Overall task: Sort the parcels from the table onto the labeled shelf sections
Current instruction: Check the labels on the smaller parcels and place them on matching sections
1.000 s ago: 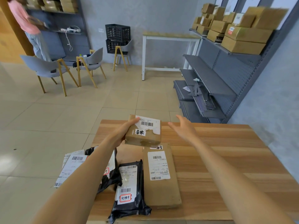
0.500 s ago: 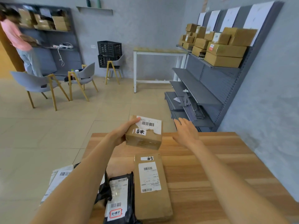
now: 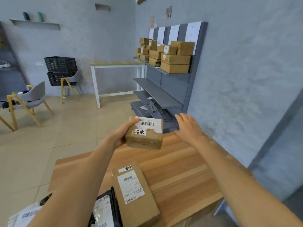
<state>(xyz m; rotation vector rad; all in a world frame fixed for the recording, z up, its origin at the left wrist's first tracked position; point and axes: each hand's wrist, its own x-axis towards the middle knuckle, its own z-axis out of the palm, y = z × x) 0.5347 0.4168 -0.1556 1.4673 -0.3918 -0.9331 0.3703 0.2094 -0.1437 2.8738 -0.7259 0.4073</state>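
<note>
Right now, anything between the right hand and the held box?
Nothing. In the head view the right hand hangs open beside the box gripped by the left hand; only a bare gap.

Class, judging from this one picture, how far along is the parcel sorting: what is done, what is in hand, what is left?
Done: many cardboard boxes already stacked on the top shelf. In hand: the left hand grips a small labelled box; the right hand is open beside it. Left: a long brown parcel, a black mailer and white mailers on the table.

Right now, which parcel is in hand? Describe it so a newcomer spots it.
Start at the wooden table; above its far edge the left hand grips a small cardboard box. Unlike the long flat box and black bag lying on the table, it's held in the air and has a torn white label.
</note>
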